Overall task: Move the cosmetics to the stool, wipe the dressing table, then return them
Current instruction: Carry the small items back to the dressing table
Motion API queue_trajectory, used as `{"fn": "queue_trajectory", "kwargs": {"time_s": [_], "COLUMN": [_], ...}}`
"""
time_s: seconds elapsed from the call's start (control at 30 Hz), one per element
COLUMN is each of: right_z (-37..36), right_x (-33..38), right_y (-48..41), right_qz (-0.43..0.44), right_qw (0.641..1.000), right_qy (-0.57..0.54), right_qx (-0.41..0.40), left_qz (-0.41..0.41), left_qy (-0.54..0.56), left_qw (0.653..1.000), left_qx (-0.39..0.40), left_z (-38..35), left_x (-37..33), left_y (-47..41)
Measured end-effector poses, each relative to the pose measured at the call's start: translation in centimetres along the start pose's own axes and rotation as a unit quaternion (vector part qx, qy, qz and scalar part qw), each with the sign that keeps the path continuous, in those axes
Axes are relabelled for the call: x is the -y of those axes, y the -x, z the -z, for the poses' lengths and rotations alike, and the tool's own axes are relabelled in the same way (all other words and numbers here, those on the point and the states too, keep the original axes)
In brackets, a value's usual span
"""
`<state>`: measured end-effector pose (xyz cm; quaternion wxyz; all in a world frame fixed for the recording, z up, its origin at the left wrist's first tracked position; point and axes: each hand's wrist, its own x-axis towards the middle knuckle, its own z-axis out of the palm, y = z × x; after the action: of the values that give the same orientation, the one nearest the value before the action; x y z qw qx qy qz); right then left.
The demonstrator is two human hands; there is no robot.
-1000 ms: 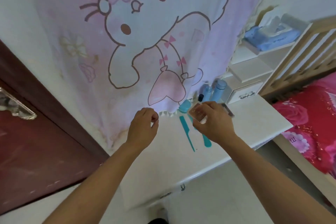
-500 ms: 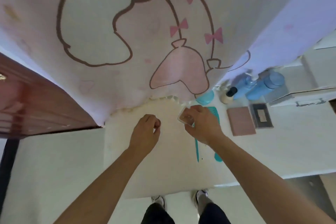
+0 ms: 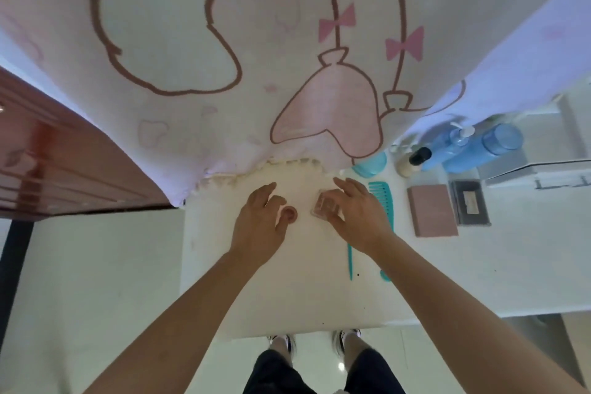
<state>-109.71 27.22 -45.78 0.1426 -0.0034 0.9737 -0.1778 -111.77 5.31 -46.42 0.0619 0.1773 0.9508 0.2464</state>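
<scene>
A cartoon-print curtain (image 3: 287, 41) hangs over the back of the white counter (image 3: 287, 297). The left hand (image 3: 259, 227) lies with fingers straight, its thumb touching a small round pink disc (image 3: 290, 214) on the counter. The right hand (image 3: 359, 221) is spread loosely over a clear case (image 3: 324, 206), fingertips on it. To the right are two blue bottles (image 3: 479, 150), a pink palette (image 3: 431, 209) beside a dark palette (image 3: 469, 206), a teal comb (image 3: 382, 198), a teal jar (image 3: 371, 165) and a black-capped bottle (image 3: 414, 161).
</scene>
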Motion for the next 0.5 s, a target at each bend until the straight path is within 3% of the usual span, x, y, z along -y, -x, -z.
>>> {"fn": "queue_trajectory", "kwargs": {"time_s": [0.13,0.3,0.4,0.5], "right_z": [6.5,13.4,15.9,17.2], "right_x": [3.2,8.4,11.9,15.9], "right_y": [0.4,1.0,0.7,0.6], "right_qz": [0.051,0.178,0.267,0.348], "right_qw": [0.991,0.945,0.900,0.862], "right_qy": [-0.005,-0.015,0.017,0.025], "right_qx": [-0.124,-0.273,-0.344,-0.369], "left_qz": [-0.054,-0.034,0.031,0.158], "left_qy": [-0.086,-0.155,-0.214,-0.253], "left_qw": [0.989,0.957,0.925,0.879], "left_qx": [-0.111,-0.241,-0.314,-0.373], "left_z": [6.8,15.7,20.6,24.8], "left_x": [-0.5,-2.1,-2.7,-3.3], "left_y": [-0.9,1.0,4.1,9.5]}}
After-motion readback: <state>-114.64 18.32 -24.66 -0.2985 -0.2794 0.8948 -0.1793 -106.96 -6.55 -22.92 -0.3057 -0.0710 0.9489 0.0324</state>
